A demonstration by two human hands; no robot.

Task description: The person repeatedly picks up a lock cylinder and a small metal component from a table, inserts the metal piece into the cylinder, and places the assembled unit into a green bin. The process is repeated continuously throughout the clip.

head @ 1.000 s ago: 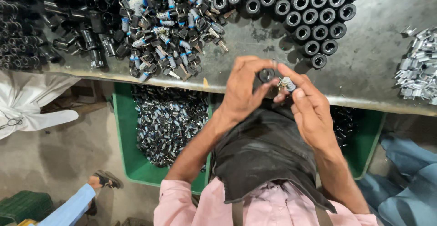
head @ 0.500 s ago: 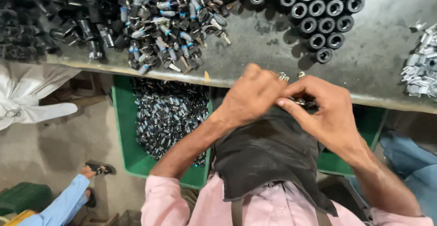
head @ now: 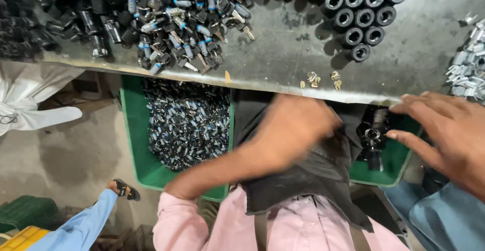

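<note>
Left hand (head: 295, 129): blurred, hovering over the dark apron (head: 313, 180) in the person's lap, just below the near edge of the table (head: 414, 54); whether it is pressed together or pinching anything, I cannot tell.
Right hand (head: 444, 129): fingers stretched out flat and slightly spread, pointing left, nothing visibly held; it sits just near of the table edge, right of the left hand.
Nearest part: a black cylinder assembly (head: 371, 129) lies between the two hands, at the apron's right side over the right green bin (head: 389, 162); the right fingertips are just beside it, not clearly touching.
Small pieces: a few brass bits (head: 318, 79) lie on the table's near edge, just beyond the left hand.
Parts waiting: black round housings (head: 361, 3) stand in rows at the far right; a heap of keyed cylinders (head: 187, 18) lies far left; silver metal clips (head: 467, 64) lie at the right edge.
Parts collected: the left green bin (head: 136, 129) under the table holds a deep pile of dark finished-looking pieces.
Progress, as a judgement: a good share seems done, yet many parts remain on the table.
</note>
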